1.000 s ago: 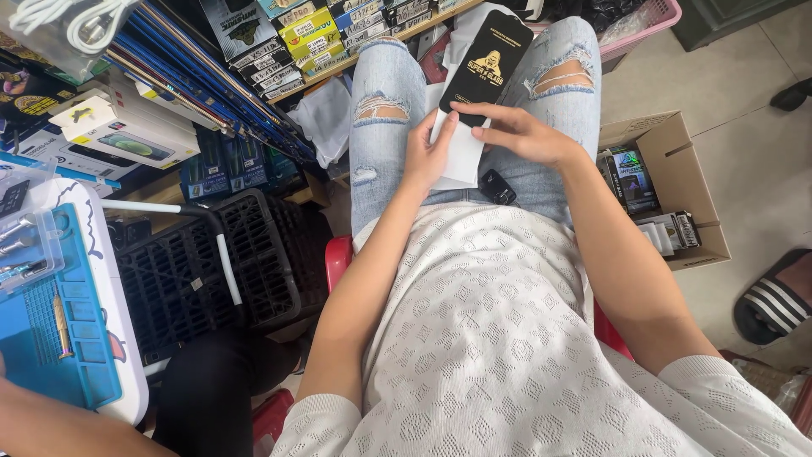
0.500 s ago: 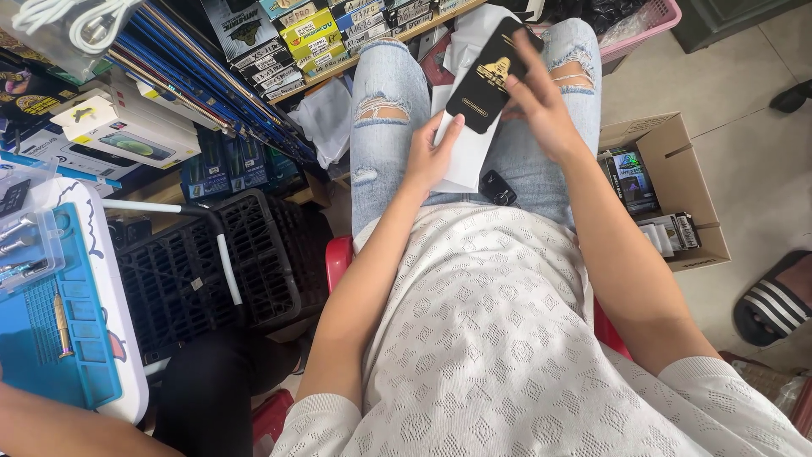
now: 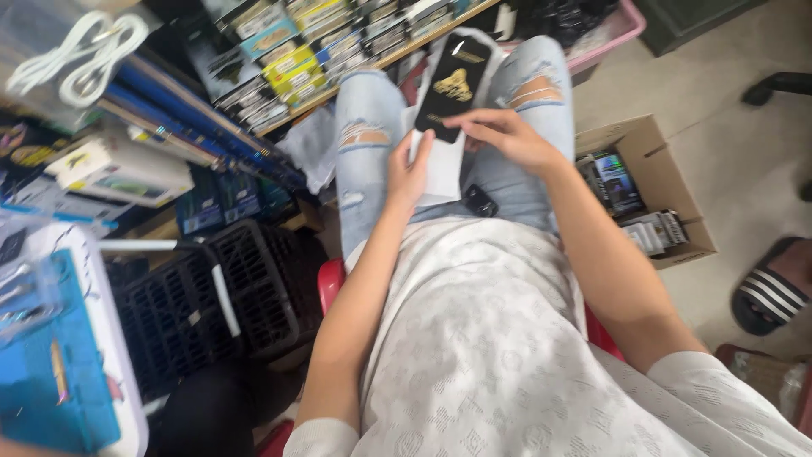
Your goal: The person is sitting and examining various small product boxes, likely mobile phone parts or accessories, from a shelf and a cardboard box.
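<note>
- A flat black package [image 3: 450, 89] with a gold emblem is pinched at its lower edge by the fingers [image 3: 475, 121] of the right hand [image 3: 507, 135], above the lap and between the knees of the torn light jeans [image 3: 372, 127]; with so small a hold at one end, the far end could tip and the package could be lost between the legs.
- A white sleeve or card [image 3: 441, 169] is pressed against the lap under the left hand [image 3: 408, 173], whose fingers are curled lightly around its edge; it appears to be partly overlapped by the black package, so one pulled askew could be creased or torn.
- A small dark object [image 3: 480, 200] is seen lying loose on the right thigh, just beside the white sleeve; it could be knocked off by a shift of the legs or a sweep of the wrist.
- An open cardboard box [image 3: 668, 182] of small packets stands on the floor to the right, near the right forearm; a dropped item could be mixed in with its contents.
- Stacked boxed goods on the shelf [image 3: 338, 59] ahead and a black crate [image 3: 169, 322] to the left crowd the seat, so anything that slides off the lap could be hard to retrieve.
</note>
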